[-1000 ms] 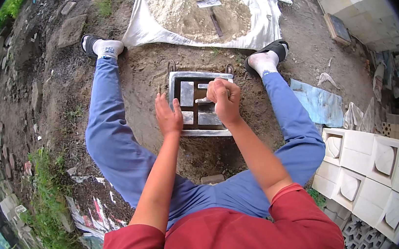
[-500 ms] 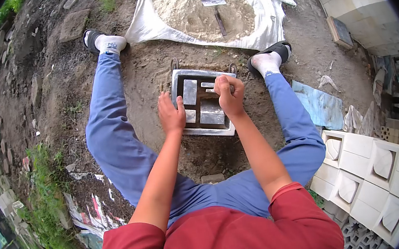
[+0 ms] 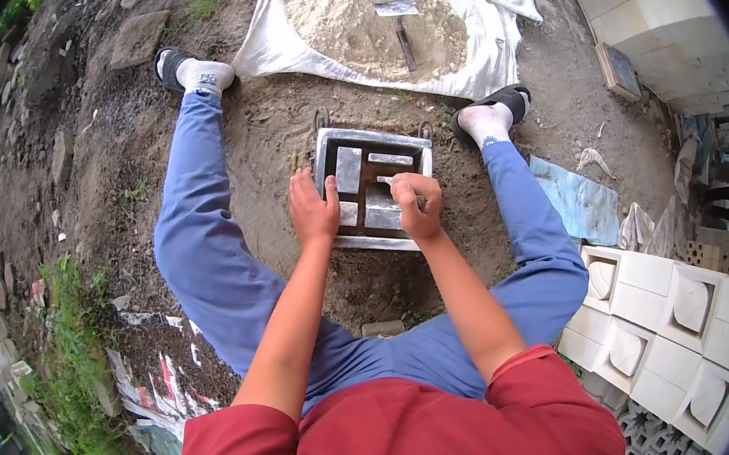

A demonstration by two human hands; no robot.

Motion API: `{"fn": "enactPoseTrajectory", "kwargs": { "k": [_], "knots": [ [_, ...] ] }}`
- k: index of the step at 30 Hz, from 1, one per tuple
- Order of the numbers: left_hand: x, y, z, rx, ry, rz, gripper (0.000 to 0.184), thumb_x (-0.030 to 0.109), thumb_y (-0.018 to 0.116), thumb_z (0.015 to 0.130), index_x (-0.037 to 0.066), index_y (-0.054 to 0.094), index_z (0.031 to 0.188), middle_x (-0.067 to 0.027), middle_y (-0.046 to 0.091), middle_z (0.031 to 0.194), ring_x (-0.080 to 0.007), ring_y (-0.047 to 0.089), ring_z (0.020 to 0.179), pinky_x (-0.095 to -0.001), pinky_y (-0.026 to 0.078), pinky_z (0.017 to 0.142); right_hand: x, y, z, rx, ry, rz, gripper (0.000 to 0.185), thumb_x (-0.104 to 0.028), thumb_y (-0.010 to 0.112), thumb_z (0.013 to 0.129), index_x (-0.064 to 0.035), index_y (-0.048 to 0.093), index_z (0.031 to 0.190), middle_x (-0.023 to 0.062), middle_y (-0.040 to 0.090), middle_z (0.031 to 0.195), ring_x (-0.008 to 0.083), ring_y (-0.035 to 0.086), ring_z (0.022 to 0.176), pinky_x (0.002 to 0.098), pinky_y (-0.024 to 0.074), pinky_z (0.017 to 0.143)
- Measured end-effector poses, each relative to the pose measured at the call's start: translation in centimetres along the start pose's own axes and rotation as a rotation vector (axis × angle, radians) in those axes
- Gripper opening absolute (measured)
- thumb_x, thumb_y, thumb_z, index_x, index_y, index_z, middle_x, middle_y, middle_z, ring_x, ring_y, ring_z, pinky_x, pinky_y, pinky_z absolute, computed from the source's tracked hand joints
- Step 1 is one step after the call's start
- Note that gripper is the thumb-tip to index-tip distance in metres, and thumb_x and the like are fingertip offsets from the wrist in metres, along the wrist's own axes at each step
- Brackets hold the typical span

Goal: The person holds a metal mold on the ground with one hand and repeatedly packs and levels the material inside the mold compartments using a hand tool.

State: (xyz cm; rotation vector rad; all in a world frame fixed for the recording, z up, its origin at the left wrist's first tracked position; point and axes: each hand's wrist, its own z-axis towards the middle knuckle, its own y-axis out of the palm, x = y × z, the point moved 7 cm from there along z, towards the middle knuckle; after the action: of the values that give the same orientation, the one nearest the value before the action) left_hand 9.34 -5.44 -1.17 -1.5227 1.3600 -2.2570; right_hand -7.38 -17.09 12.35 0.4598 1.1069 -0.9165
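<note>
A square metal mould (image 3: 375, 242) with flat raised blocks inside sits on the soil between my legs. My left hand (image 3: 315, 208) rests against its left rim, fingers stretched out and holding nothing. Over the mould's right half, my right hand (image 3: 419, 205) is closed round a small hand tool (image 3: 384, 179). The tool's pale, narrow tip points left among the blocks, while most of the handle is hidden in my fist. Dark gaps run between the blocks, with brownish residue in the middle one.
Beyond the mould, a white sheet (image 3: 272, 49) bears a heap of pale sandy powder (image 3: 332, 24). A trowel (image 3: 400, 30) lies on the heap. Pale moulded blocks (image 3: 663, 319) are stacked at right, near a blue sheet (image 3: 577, 199). Grass and stones line the left.
My right hand has moved down and slightly left, from the mould's upper right to its right middle, tool still in it. My left hand stays at the left rim.
</note>
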Motion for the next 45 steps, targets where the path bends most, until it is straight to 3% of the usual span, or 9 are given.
{"fn": "enactPoseTrajectory", "kwargs": {
  "k": [8, 11, 16, 20, 22, 26, 32, 35, 45],
  "knots": [
    [0.1, -0.5, -0.1, 0.002, 0.002, 0.004, 0.057, 0.045, 0.056, 0.104, 0.001, 0.053, 0.139, -0.025, 0.054, 0.146, -0.0454, 0.048, 0.139, -0.0528, 0.04, 0.116, 0.2, -1.7, 2.0, 0.194, 0.125, 0.194, 0.047, -0.017, 0.045, 0.111, -0.0062, 0.038, 0.066, -0.0014, 0.037, 0.061, 0.0085, 0.032, 0.056, 0.0297, 0.0274, 0.053],
    [-0.2, 0.0, 0.1, -0.01, 0.006, -0.004, 0.057, 0.045, 0.057, 0.104, 0.001, 0.053, 0.14, -0.0252, 0.055, 0.146, -0.0464, 0.048, 0.138, -0.0533, 0.04, 0.116, 1.2, -2.8, 2.0, 0.235, 0.114, -0.094, 0.048, -0.024, 0.048, 0.112, -0.0062, 0.04, 0.068, -0.0016, 0.039, 0.064, 0.0077, 0.033, 0.057, 0.0286, 0.0284, 0.054],
    [-0.1, -0.1, 0.0, 0.009, 0.003, -0.028, 0.056, 0.043, 0.058, 0.103, 0.001, 0.053, 0.139, -0.0252, 0.056, 0.144, -0.0477, 0.048, 0.137, -0.054, 0.04, 0.116, 1.9, -3.9, 1.4, 0.315, 0.155, -0.046, 0.044, -0.025, 0.058, 0.107, -0.0024, 0.05, 0.071, -0.0007, 0.049, 0.067, 0.0078, 0.043, 0.064, 0.0291, 0.0351, 0.058],
    [-0.1, 0.0, 0.1, -0.009, 0.003, -0.041, 0.055, 0.042, 0.059, 0.103, 0.0, 0.053, 0.137, -0.0253, 0.056, 0.143, -0.048, 0.049, 0.136, -0.0543, 0.04, 0.115, 1.9, -3.9, 3.3, 0.096, 0.155, 0.006, 0.041, -0.027, 0.062, 0.106, -0.0014, 0.058, 0.075, 0.0003, 0.054, 0.073, 0.0089, 0.049, 0.068, 0.0296, 0.0388, 0.063],
    [0.1, -0.1, 0.1, 0.004, 0.008, -0.03, 0.054, 0.042, 0.059, 0.103, 0.0, 0.054, 0.137, -0.0254, 0.056, 0.143, -0.0472, 0.049, 0.136, -0.0541, 0.04, 0.115, 1.7, -2.6, 4.2, -0.161, 0.161, 0.189, 0.045, -0.033, 0.064, 0.106, -0.0021, 0.058, 0.074, 0.0003, 0.054, 0.074, 0.0086, 0.049, 0.068, 0.0296, 0.037, 0.06],
    [0.2, -0.3, 0.1, 0.0, 0.017, -0.036, 0.054, 0.042, 0.059, 0.103, 0.0, 0.053, 0.137, -0.0252, 0.057, 0.142, -0.0458, 0.05, 0.136, -0.0535, 0.04, 0.114, 4.2, -4.1, 3.2, -0.225, 0.264, -0.023, 0.059, -0.041, 0.06, 0.108, -0.0018, 0.053, 0.065, -0.0004, 0.049, 0.062, 0.0088, 0.045, 0.059, 0.0307, 0.0332, 0.054],
    [0.1, -0.2, -0.1, -0.007, 0.012, -0.021, 0.054, 0.041, 0.058, 0.104, 0.0, 0.053, 0.137, -0.0247, 0.057, 0.141, -0.0459, 0.05, 0.136, -0.0534, 0.041, 0.114, 1.4, -4.5, 1.2, 0.075, 0.162, 0.061, 0.062, -0.042, 0.058, 0.109, 0.0002, 0.048, 0.065, -0.0006, 0.047, 0.06, 0.0092, 0.044, 0.057, 0.0307, 0.0334, 0.054],
    [0.3, -0.2, 0.0, -0.018, 0.032, -0.023, 0.053, 0.041, 0.057, 0.104, -0.001, 0.053, 0.137, -0.0248, 0.057, 0.14, -0.0459, 0.05, 0.135, -0.0537, 0.041, 0.113, 2.4, -4.8, 0.1, 0.185, 0.225, -0.087, 0.058, -0.032, 0.05, 0.114, -0.0056, 0.037, 0.064, -0.0013, 0.039, 0.061, 0.01, 0.035, 0.055, 0.0308, 0.031, 0.055],
    [0.6, -0.4, 0.1, -0.004, 0.035, -0.005, 0.052, 0.042, 0.055, 0.105, -0.001, 0.054, 0.135, -0.0258, 0.058, 0.137, -0.0464, 0.051, 0.132, -0.0537, 0.042, 0.111, 0.1, -4.1, -4.2, 0.315, 0.312, -0.186, 0.059, -0.034, 0.05, 0.114, -0.0065, 0.037, 0.063, -0.0028, 0.039, 0.061, 0.0081, 0.034, 0.056, 0.0305, 0.0302, 0.054]
  ]
}}
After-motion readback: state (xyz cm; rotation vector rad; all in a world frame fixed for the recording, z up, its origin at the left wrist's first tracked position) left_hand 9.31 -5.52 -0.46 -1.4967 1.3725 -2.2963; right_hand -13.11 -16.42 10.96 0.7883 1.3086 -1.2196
